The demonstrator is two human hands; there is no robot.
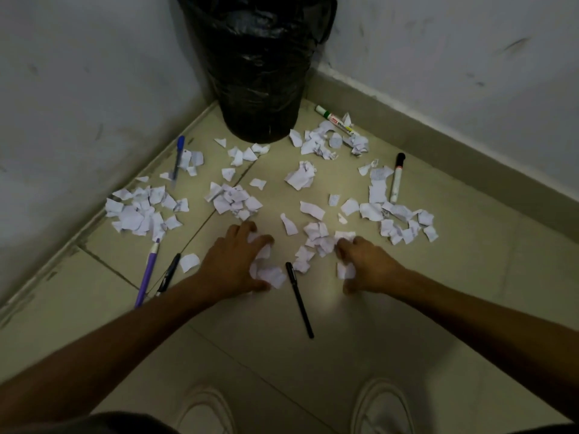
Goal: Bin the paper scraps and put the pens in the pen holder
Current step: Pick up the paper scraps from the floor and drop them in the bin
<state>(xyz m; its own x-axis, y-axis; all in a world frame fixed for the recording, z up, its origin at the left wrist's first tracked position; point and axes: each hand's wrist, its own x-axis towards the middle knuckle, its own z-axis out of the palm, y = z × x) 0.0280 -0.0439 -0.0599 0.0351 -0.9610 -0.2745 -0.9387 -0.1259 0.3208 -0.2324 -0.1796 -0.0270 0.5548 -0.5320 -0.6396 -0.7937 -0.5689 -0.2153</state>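
Now, both hands (L [233, 261], R [365, 266]) raking paper scraps [269, 274]

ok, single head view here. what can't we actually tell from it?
- Pen holder: nowhere in the head view.
- Inside of the bin: hidden by its black liner and the top edge.
- Writing on the paper scraps: too small.
- How much the left hand and right hand hold: fingers cover it.
- Green marker: far end under scraps.

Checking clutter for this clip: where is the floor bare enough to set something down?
Bare floor lies between the hands and the shoes, right of the black pen; also the far right beyond the marker. Scraps crowd everything from the hands to the bin.
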